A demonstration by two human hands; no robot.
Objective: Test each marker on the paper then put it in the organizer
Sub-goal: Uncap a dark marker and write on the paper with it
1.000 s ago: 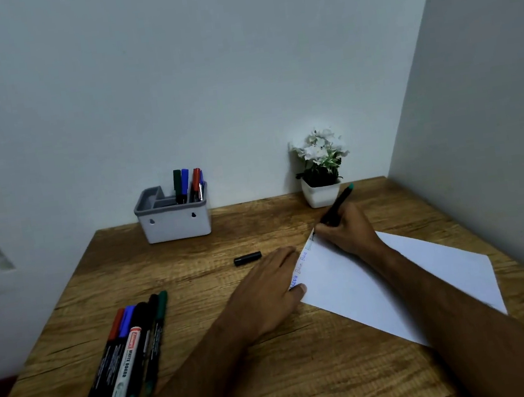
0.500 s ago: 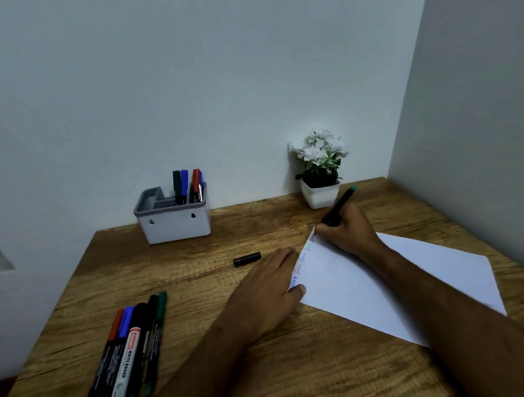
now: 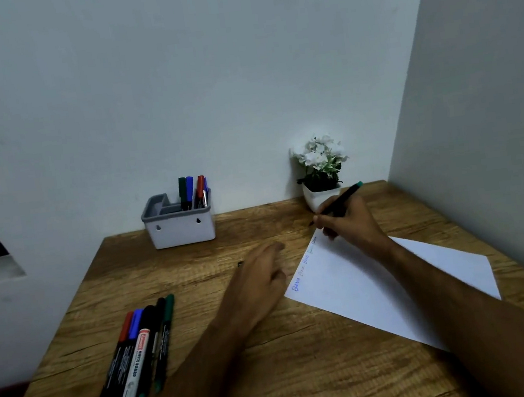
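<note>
Black marker (image 3: 340,203) w/ teal end cap, gripped in right hand (image 3: 349,220) at far corner of paper (image 3: 379,279).
Tip down-left just off paper corner, long axis slanting up-right twd plant pot (image 3: 318,196). Left of paper: left hand (image 3: 260,277) w/ fingers relaxed, blurred; organizer (image 3: 180,228) w/ green, blue, red markers upright in right compartment.

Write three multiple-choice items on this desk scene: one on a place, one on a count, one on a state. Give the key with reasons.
1. Where does the organizer stand?
A. by the back wall
B. on the paper
C. at the desk's near edge

2. How many markers lie grouped at the desk's left?
A. two
B. five
C. nine

3. What does the right hand do?
A. rests flat
B. grips a marker
C. lifts the plant

Key: A, it sits against the wall; B, five lie side by side; B, fingers curl round the barrel above the paper.
</note>
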